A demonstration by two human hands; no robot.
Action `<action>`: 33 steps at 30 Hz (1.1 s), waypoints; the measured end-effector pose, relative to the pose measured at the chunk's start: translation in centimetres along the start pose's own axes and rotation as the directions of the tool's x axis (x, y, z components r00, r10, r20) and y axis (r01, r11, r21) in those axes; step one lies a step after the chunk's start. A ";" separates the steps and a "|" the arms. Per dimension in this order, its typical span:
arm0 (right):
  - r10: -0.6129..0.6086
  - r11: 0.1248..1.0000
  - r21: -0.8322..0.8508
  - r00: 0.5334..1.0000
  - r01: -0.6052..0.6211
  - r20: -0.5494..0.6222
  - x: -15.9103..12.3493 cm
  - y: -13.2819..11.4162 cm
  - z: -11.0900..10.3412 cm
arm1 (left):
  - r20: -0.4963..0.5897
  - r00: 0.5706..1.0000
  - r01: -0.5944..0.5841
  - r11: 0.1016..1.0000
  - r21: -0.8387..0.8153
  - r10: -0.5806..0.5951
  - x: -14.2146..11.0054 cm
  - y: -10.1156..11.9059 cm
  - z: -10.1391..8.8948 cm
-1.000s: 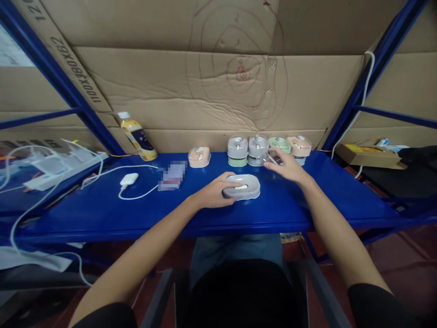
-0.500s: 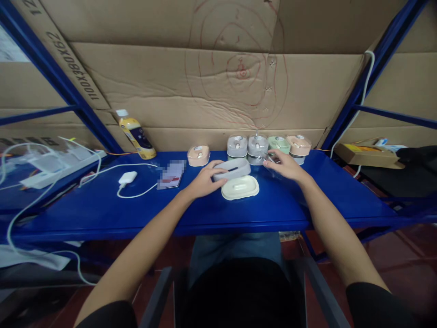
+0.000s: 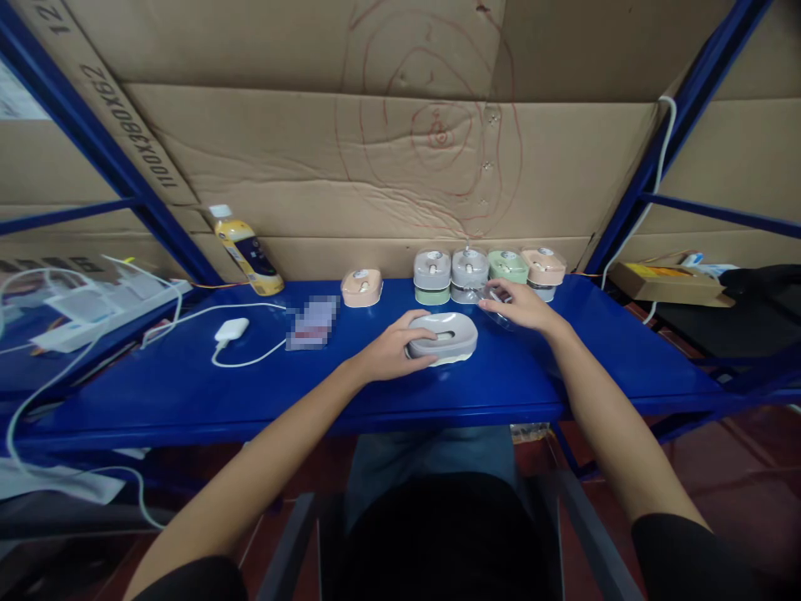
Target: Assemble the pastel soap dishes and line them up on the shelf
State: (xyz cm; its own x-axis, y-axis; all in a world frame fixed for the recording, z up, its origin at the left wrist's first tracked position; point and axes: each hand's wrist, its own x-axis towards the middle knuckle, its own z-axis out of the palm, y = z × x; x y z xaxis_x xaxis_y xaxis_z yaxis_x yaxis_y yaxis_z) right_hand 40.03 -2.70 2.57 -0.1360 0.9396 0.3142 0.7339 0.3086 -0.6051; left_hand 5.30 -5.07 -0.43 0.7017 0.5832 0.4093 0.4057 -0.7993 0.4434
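Note:
My left hand [image 3: 405, 346] grips the left end of a grey oval shell [image 3: 461, 331] with a slot in its middle. The shell sits over a cream base [image 3: 461, 360], of which only the lower edge shows. Off to the right, my right hand [image 3: 516, 305] is closed on a clear plastic cover [image 3: 494, 314], held just above the table. Behind the hands stand stacked boxes with clear lids: a grey one [image 3: 432, 269] on a green one, another grey one [image 3: 469, 267], a green one [image 3: 508, 266] and a peach one [image 3: 546, 265].
A single peach box [image 3: 361, 288] stands left of the stacks on the blue table [image 3: 375, 409]. Farther left are a blurred-out phone [image 3: 313, 323], a white charger [image 3: 232, 329] with its cable, and a yellow drink bottle [image 3: 249, 255]. Cardboard [image 3: 281, 150] walls the back.
My left hand has brought the grey shell down and toward me, onto the cream base, which it now covers. My right hand still holds the clear cover in nearly the same place.

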 end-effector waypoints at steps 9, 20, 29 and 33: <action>-0.194 0.981 0.031 0.980 0.192 0.052 -0.7 -1.4 0.7 | -0.058 0.995 0.080 0.993 -0.091 -0.086 0.2 -0.8 0.7; -0.599 0.800 0.143 0.767 0.582 0.232 -1.9 -5.6 4.2 | 0.069 0.970 0.241 0.935 -0.260 -0.231 0.6 -1.0 1.7; -0.576 0.814 0.106 0.772 0.571 0.269 -1.7 -5.1 5.3 | 0.087 0.954 0.297 0.938 -0.178 -0.285 0.6 -0.5 1.4; -0.535 0.834 0.031 0.793 0.551 0.291 -1.7 -5.5 5.4 | 0.088 0.958 0.285 0.947 -0.146 -0.275 0.5 -0.3 1.3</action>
State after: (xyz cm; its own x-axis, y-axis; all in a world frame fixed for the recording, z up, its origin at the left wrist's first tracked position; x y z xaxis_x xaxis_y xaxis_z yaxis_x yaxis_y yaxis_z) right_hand 32.59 -5.21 1.39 -0.6945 0.6229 0.3600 0.5162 0.7800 -0.3538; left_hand 6.31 -4.69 -1.37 0.6119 0.7652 0.2001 0.4991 -0.5698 0.6529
